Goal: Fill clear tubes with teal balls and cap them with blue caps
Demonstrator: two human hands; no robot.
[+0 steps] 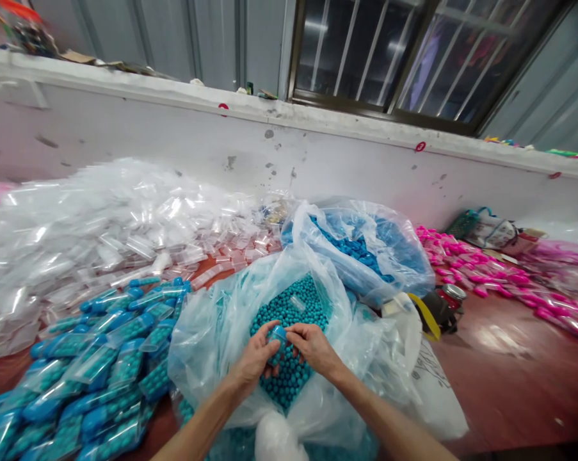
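My left hand (255, 357) is closed around a small clear container with a blue end (278, 338), teal beads seemingly inside it. At the container's right edge, the pinched fingertips of my right hand (318, 349) meet it; the fingers partly hide the contact. Both hands are above an open plastic bag (212, 339) full of teal beads (293, 378). On the beads, beyond my hands, lies a small clear piece (297, 303). To the left, blue-capped containers filled with teal beads (116, 358) are piled on the red table (500, 384).
Empty clear containers (125, 218) are heaped at the back left. Behind the bead bag stands another bag (404, 256) with blue pieces (353, 246). Bright pink pieces (481, 262) spread along the right, near a dark object with a metal-lidded jar (452, 298). A white wall (341, 166) bounds the back.
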